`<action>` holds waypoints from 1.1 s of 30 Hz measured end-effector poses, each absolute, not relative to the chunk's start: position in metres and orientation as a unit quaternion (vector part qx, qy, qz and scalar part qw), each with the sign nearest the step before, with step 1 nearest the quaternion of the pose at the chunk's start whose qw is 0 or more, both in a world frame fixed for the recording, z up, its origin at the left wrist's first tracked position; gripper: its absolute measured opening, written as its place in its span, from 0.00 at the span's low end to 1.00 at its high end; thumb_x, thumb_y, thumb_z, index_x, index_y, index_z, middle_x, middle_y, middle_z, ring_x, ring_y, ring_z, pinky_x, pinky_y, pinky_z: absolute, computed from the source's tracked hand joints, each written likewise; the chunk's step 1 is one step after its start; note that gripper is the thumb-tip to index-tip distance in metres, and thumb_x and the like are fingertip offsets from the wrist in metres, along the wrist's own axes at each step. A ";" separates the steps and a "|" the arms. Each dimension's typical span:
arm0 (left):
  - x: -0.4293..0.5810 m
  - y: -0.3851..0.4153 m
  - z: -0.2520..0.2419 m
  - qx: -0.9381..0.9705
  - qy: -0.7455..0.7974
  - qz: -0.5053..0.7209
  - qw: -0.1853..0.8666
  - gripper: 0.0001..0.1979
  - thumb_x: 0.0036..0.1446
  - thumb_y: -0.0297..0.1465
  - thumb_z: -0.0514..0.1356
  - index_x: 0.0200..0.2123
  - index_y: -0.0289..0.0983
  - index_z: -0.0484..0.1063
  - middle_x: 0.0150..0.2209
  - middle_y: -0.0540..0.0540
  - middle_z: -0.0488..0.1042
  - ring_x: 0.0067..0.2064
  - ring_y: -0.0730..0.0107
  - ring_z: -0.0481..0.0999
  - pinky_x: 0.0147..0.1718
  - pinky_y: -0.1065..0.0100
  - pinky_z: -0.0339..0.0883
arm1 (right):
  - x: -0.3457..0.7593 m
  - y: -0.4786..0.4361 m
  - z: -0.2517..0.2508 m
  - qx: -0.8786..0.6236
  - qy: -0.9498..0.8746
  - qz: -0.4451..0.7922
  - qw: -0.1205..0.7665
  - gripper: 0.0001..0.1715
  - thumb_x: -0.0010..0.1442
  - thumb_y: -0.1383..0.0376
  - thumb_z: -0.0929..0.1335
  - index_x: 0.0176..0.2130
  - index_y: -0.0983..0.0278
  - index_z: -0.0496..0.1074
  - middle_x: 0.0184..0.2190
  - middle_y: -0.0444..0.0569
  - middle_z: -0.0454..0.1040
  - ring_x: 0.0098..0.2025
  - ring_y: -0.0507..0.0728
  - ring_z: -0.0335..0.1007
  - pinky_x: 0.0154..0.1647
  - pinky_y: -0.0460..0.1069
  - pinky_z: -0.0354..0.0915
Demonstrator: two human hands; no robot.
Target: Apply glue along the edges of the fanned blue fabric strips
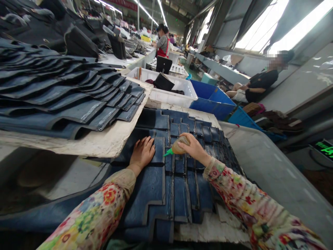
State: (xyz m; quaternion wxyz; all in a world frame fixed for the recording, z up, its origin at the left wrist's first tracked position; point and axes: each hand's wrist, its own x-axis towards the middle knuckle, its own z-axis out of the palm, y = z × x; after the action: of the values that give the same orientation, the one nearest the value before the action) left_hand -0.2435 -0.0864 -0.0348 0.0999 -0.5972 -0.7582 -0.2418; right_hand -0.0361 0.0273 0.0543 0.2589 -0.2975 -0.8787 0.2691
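Note:
My right hand (193, 147) is wrapped round a squeeze bottle (179, 145) of amber liquid, tilted so that its green nozzle points down and left. The tip is at the grey edge strip of a dark blue panel (153, 180); whether it touches, I cannot tell. Flat on the same panel lies my left hand (143, 151), fingers spread, left of the nozzle. Under and beside it, several more blue panels overlap like steps, and shiny lines run along some of their edges.
A light board (122, 135) at the left carries a thick stack of blue panels (52, 90). Behind are a white bin (179, 99) and a blue bin (210, 97). A translucent tub (270, 173) stands at the right. One person sits by the wall; another stands farther back.

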 end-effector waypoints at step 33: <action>-0.242 -0.086 -0.034 -0.592 -0.760 -0.252 0.086 0.20 0.61 0.35 0.46 0.53 0.39 0.65 0.55 0.42 0.66 0.57 0.59 0.62 0.56 0.55 0.52 | -0.001 -0.032 0.058 -0.338 -0.845 0.384 0.155 0.21 0.53 0.56 0.66 0.44 0.64 0.66 0.41 0.49 0.70 0.45 0.58 0.65 0.50 0.54 0.60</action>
State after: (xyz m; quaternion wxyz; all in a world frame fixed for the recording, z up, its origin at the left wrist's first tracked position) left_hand -0.2419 -0.0859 -0.0335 0.0863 -0.5922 -0.7604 -0.2524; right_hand -0.0013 -0.0318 0.0575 0.1553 -0.3379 -0.8450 0.3843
